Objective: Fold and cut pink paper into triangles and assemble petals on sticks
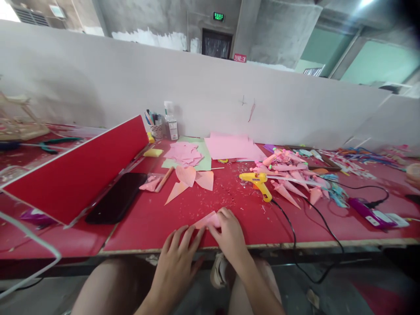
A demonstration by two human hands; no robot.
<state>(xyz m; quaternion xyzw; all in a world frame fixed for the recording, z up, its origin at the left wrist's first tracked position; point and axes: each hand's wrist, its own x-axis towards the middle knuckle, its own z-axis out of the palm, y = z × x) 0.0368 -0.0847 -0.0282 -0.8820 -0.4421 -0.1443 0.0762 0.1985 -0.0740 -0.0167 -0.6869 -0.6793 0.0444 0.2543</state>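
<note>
Both hands are at the near edge of the table (147, 236), close together over one pink paper piece (205, 221) lying between their fingertips. The left hand (177, 258) has its fingers loosely spread, the tips by the paper's left end; the right hand (231, 234) closes thumb and fingers on the right end.

By the look of it, the paper is being folded or rolled, perhaps into a cone like those in the pile of pink cones (290, 183) beyond and right of the hands. The next move seems to call for an even turn, with the edge held down. Just beyond the hands, slightly left, lie cut paper pieces (185, 176); the yellow glue gun (254, 177) rests beyond the right hand.

The right fingers cover one end of the paper, so its full outline and any crease cannot be made out. How firmly the left fingertips press is unclear. Both forearms are cut off below, and the cones overlap too much to count.
</note>
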